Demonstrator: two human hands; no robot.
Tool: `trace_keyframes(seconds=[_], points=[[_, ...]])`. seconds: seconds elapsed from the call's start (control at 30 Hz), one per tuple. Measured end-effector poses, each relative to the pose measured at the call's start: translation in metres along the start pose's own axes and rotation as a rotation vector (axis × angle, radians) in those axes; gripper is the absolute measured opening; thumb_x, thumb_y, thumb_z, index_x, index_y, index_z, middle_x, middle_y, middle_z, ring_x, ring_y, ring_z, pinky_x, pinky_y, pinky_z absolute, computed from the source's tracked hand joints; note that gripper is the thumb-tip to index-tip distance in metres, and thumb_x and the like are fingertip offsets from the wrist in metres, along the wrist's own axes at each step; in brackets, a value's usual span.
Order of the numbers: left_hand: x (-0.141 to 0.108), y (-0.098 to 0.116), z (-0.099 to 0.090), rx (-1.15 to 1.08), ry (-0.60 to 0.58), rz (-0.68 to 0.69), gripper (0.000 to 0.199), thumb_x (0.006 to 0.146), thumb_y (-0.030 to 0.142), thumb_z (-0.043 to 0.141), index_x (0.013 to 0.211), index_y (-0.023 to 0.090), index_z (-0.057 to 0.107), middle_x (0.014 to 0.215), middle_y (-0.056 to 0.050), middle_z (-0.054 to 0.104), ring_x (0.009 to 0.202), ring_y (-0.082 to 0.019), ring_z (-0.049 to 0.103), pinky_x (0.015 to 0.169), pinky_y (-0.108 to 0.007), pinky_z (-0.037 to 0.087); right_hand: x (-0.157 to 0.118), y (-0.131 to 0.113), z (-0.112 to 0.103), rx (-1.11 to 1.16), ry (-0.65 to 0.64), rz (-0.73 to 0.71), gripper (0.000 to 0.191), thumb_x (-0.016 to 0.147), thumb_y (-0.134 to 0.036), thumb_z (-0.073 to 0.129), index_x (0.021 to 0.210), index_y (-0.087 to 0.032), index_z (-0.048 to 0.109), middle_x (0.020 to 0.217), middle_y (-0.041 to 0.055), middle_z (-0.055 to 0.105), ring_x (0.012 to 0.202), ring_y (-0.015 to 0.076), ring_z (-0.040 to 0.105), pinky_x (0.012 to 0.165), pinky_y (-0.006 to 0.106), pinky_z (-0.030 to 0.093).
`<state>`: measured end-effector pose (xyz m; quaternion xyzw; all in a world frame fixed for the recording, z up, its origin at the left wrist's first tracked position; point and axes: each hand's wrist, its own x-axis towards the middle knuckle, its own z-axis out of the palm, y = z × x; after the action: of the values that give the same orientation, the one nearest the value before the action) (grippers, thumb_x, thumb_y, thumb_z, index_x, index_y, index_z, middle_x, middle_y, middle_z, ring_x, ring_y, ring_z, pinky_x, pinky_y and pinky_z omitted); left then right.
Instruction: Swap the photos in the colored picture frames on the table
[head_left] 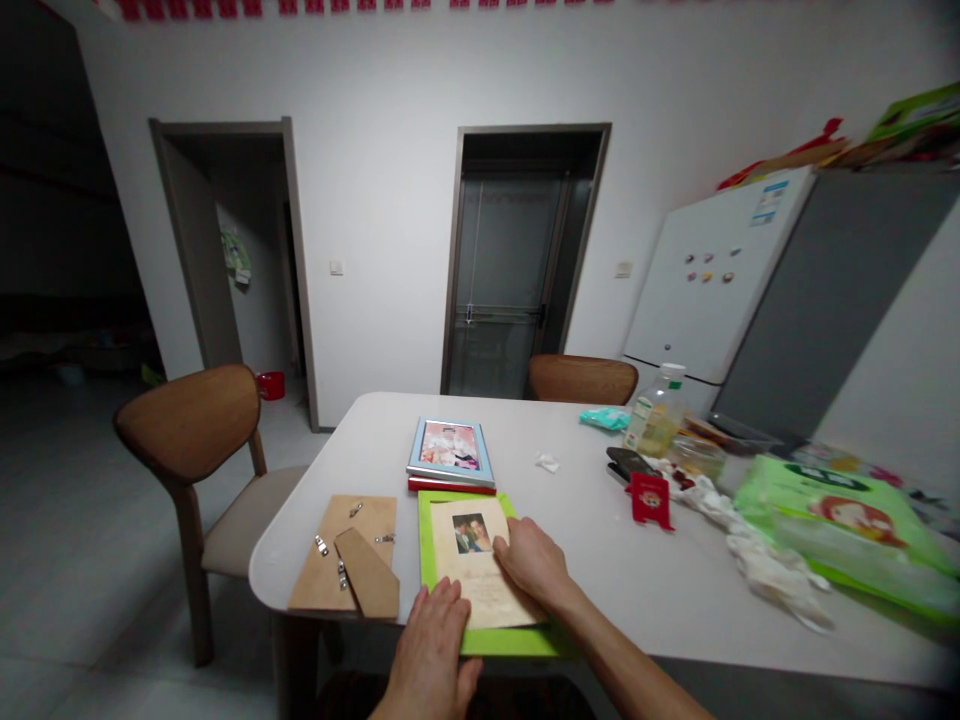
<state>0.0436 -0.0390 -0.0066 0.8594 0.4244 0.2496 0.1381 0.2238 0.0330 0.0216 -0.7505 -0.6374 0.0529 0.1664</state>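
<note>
A green picture frame (425, 530) lies face down at the near edge of the white table (585, 560). On it rests a beige card (480, 585) with a small photo (472, 533) at its top. My left hand (431, 635) presses flat on the card's lower left part. My right hand (532, 562) lies flat on the card's right side, fingers beside the photo. To the left of the green frame lies a brown frame backing (341, 545) with metal clips and a stand.
A blue framed photo (451, 450) sits stacked on a red frame (450, 486) just behind. To the right lie a red packet (649, 498), a bottle (656, 415), crumpled tissue (757, 560) and a green package (847, 530). Wooden chairs (196, 420) stand at left and behind; a fridge (720, 280) at right.
</note>
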Motion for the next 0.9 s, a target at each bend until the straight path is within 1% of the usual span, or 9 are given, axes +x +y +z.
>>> trace_keyframes(seconds=[0.17, 0.23, 0.3, 0.37, 0.43, 0.57, 0.63, 0.73, 0.9], points=[[-0.016, -0.010, -0.014, -0.060, 0.103, 0.100, 0.045, 0.070, 0.015, 0.048, 0.115, 0.016, 0.044, 0.124, -0.012, 0.046, 0.115, -0.022, 0.040, 0.095, -0.039, 0.036, -0.003, -0.001, -0.001, -0.046, -0.003, 0.000, 0.030, 0.075, -0.030, 0.040, 0.092, -0.013, 0.058, 0.091, 0.0127, 0.055, 0.077, 0.0189, 0.056, 0.064, 0.028, 0.038], [-0.025, -0.022, -0.028, -0.047, 0.172, 0.067, 0.042, 0.073, 0.017, 0.046, 0.115, 0.017, 0.043, 0.124, -0.011, 0.046, 0.114, -0.020, 0.041, 0.094, -0.035, 0.038, -0.004, -0.005, -0.002, -0.021, 0.009, -0.014, 0.031, 0.076, -0.031, 0.041, 0.096, -0.014, 0.057, 0.092, 0.0122, 0.055, 0.079, 0.0188, 0.055, 0.066, 0.027, 0.038], [-0.033, -0.043, -0.043, 0.007, 0.251, -0.035, 0.040, 0.075, 0.019, 0.044, 0.115, 0.018, 0.043, 0.124, -0.011, 0.045, 0.115, -0.020, 0.040, 0.094, -0.036, 0.036, -0.008, -0.016, -0.002, 0.038, 0.048, -0.100, 0.034, 0.077, -0.031, 0.039, 0.102, -0.015, 0.055, 0.093, 0.0117, 0.054, 0.083, 0.0197, 0.053, 0.069, 0.028, 0.038], [-0.040, -0.068, -0.055, 0.080, 0.304, -0.158, 0.044, 0.073, 0.019, 0.046, 0.117, 0.017, 0.042, 0.125, -0.012, 0.045, 0.116, -0.022, 0.039, 0.095, -0.040, 0.035, -0.016, -0.035, 0.000, 0.131, 0.060, -0.248, 0.034, 0.077, -0.030, 0.039, 0.105, -0.015, 0.053, 0.095, 0.0112, 0.054, 0.088, 0.0198, 0.050, 0.074, 0.029, 0.037], [-0.045, -0.093, -0.060, 0.157, 0.294, -0.243, 0.051, 0.065, 0.017, 0.052, 0.115, 0.016, 0.044, 0.125, -0.012, 0.045, 0.116, -0.025, 0.038, 0.095, -0.043, 0.033, -0.028, -0.061, 0.006, 0.218, 0.008, -0.399, 0.034, 0.076, -0.030, 0.043, 0.105, -0.015, 0.054, 0.095, 0.0104, 0.054, 0.090, 0.0193, 0.048, 0.079, 0.029, 0.035], [-0.050, -0.123, -0.060, 0.222, 0.260, -0.279, 0.051, 0.061, 0.015, 0.054, 0.112, 0.017, 0.048, 0.123, -0.010, 0.047, 0.115, -0.024, 0.039, 0.096, -0.041, 0.033, -0.051, -0.113, 0.024, 0.225, -0.101, -0.586, 0.041, 0.068, -0.044, 0.051, 0.102, -0.021, 0.054, 0.092, 0.0080, 0.055, 0.088, 0.0226, 0.047, 0.077, 0.034, 0.034], [-0.050, -0.128, -0.059, 0.207, 0.258, -0.288, 0.048, 0.062, 0.015, 0.054, 0.110, 0.017, 0.050, 0.122, -0.010, 0.048, 0.114, -0.022, 0.041, 0.095, -0.039, 0.033, -0.056, -0.130, 0.033, 0.210, -0.098, -0.598, 0.046, 0.060, -0.046, 0.058, 0.099, -0.021, 0.054, 0.092, 0.0083, 0.054, 0.089, 0.0252, 0.045, 0.077, 0.037, 0.033], [-0.048, -0.129, -0.062, 0.157, 0.279, -0.310, 0.046, 0.061, 0.016, 0.058, 0.106, 0.020, 0.053, 0.119, -0.008, 0.051, 0.111, -0.023, 0.044, 0.094, -0.039, 0.035, -0.056, -0.141, 0.040, 0.289, -0.109, -0.567, 0.044, 0.059, -0.031, 0.059, 0.101, -0.021, 0.052, 0.093, 0.0079, 0.051, 0.086, 0.0231, 0.046, 0.074, 0.035, 0.035], [-0.035, -0.110, -0.070, 0.060, 0.373, -0.206, 0.041, 0.065, 0.023, 0.058, 0.105, 0.022, 0.054, 0.121, -0.008, 0.049, 0.112, -0.024, 0.043, 0.093, -0.040, 0.036, -0.055, -0.121, 0.018, 0.507, -0.048, -0.589, 0.039, 0.065, -0.018, 0.050, 0.104, -0.021, 0.051, 0.094, 0.0061, 0.050, 0.087, 0.0182, 0.046, 0.076, 0.029, 0.036]])
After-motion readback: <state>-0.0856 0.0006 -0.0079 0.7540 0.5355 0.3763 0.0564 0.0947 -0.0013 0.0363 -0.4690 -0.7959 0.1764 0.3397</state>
